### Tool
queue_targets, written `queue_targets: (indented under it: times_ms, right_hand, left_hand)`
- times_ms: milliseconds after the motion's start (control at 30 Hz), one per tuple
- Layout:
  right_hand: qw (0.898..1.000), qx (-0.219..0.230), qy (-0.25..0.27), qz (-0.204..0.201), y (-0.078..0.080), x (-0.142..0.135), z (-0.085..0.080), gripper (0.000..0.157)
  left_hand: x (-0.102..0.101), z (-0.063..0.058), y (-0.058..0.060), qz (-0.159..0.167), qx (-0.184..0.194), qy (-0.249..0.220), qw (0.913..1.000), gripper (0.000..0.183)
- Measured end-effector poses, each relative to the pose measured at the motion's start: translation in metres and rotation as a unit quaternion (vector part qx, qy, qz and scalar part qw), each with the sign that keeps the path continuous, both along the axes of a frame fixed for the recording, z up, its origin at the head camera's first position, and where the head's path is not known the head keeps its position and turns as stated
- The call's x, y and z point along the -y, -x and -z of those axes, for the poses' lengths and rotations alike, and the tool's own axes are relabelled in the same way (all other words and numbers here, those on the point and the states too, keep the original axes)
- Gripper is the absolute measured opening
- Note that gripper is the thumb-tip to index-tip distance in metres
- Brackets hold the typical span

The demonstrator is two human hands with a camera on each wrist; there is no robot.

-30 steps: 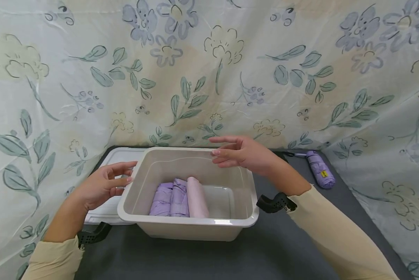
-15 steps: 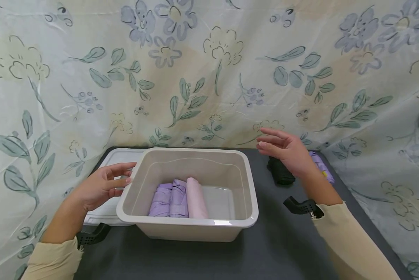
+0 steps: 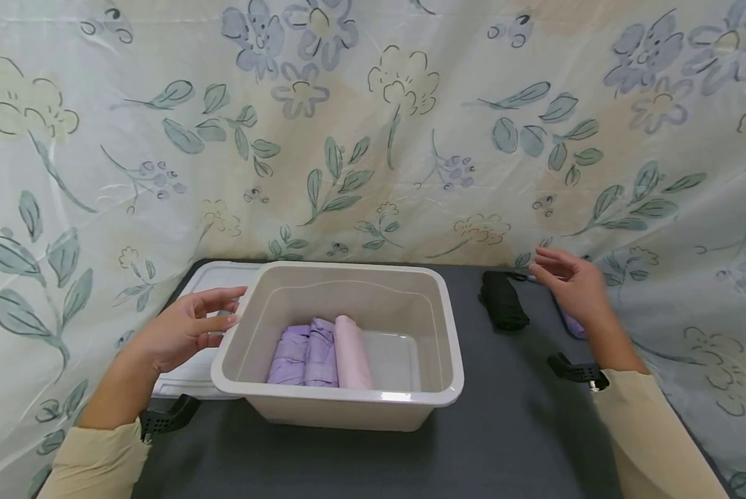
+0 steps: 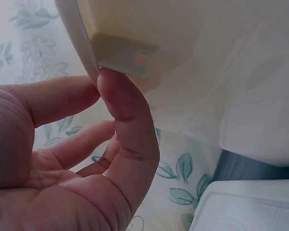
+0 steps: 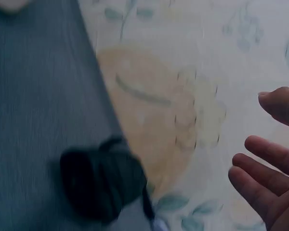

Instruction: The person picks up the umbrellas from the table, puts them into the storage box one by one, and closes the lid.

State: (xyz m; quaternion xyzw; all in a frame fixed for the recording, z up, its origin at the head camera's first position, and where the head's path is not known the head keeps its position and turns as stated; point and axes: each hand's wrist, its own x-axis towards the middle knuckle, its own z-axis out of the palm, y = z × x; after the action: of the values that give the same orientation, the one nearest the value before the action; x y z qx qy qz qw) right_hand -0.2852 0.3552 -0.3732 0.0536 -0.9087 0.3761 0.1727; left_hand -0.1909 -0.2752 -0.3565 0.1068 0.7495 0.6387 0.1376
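Currently, bin (image 3: 344, 414) on tabletop (image 3: 491, 430) is pinched at the rim by left hand (image 3: 182, 329); purple roll (image 3: 574, 327), near black roll (image 3: 502, 302), is partly hidden by right hand (image 3: 575, 285), fingers loosely extended.

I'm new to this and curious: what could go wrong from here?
The right hand might knock the black roll if it crosses back to the bin, since the roll lies between them. If the left hand, pinching the bin's edge, pulled, the bin could slide or tilt. The pink roll might then shift into the bare space beside it.
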Motion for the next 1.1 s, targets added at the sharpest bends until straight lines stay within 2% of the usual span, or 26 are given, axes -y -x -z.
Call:
queue_targets:
  times_ms: [200,467,567,867,967,1100]
  right_hand:
    - [0.998,0.002,-0.049,0.031,0.008,-0.025,0.018,0.054]
    - [0.995,0.041,-0.054,0.071,0.017,-0.053,0.04,0.056]
    - [0.992,0.07,-0.07,0.079,0.02,-0.062,0.046,0.06]
    - [0.969,0.177,-0.159,0.063,0.034,-0.089,0.055,0.074]
    - [0.962,0.206,-0.168,0.056,0.038,-0.095,0.059,0.077]
    - [0.96,0.221,-0.168,0.044,0.039,-0.1,0.062,0.077]
  left_hand:
    - [0.001,0.001,-0.001,-0.002,0.003,0.0,1.0,0.056]
    - [-0.001,0.002,-0.001,-0.005,0.003,0.01,0.9999,0.061]
    - [-0.001,0.002,-0.001,-0.008,0.003,0.013,0.9999,0.061]
    - [-0.001,0.002,-0.001,-0.011,0.007,0.012,0.9998,0.059]
    - [-0.001,0.002,-0.002,-0.014,0.008,0.011,0.9998,0.058]
    - [-0.001,0.002,-0.003,-0.016,0.008,0.01,0.9998,0.058]
